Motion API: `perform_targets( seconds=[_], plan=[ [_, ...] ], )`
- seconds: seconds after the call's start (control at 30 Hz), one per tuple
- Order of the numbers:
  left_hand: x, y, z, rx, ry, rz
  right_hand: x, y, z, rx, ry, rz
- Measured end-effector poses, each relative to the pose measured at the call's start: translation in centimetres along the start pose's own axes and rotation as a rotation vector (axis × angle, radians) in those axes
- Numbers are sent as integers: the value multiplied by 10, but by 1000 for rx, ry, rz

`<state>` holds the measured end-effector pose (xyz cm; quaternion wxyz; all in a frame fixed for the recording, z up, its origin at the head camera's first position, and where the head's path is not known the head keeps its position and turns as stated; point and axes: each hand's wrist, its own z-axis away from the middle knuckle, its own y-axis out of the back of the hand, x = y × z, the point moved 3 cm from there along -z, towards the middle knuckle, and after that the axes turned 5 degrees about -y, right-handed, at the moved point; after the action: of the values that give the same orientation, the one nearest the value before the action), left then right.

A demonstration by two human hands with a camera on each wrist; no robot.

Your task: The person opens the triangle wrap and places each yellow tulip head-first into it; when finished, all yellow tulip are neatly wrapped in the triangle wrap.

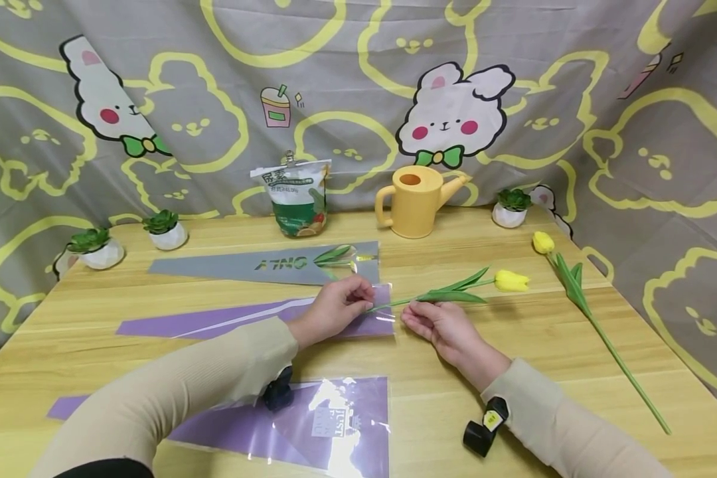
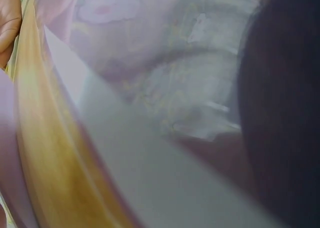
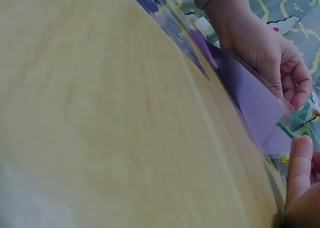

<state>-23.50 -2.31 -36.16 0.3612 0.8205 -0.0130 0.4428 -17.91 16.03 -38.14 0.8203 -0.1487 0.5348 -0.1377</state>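
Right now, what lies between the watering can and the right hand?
The head view shows the leafy yellow tulip in the right hand, then bare tabletop up to the watering can.

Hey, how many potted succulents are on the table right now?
3. One potted succulent sits near the back left corner of the table, a second just to its right, and a third at the back right, past the watering can.

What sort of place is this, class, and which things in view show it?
Probably a small flower-wrapping workspace, though whether in a shop or a home I cannot tell. The signs are yellow tulips, purple plastic wrappers and a watering can.
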Motion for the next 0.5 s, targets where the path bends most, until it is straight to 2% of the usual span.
perform_targets(
  seconds=[0.5],
  plan=[
    [-4,0,0,6,15,5,1,1,4,-76,-42,188]
  ],
)
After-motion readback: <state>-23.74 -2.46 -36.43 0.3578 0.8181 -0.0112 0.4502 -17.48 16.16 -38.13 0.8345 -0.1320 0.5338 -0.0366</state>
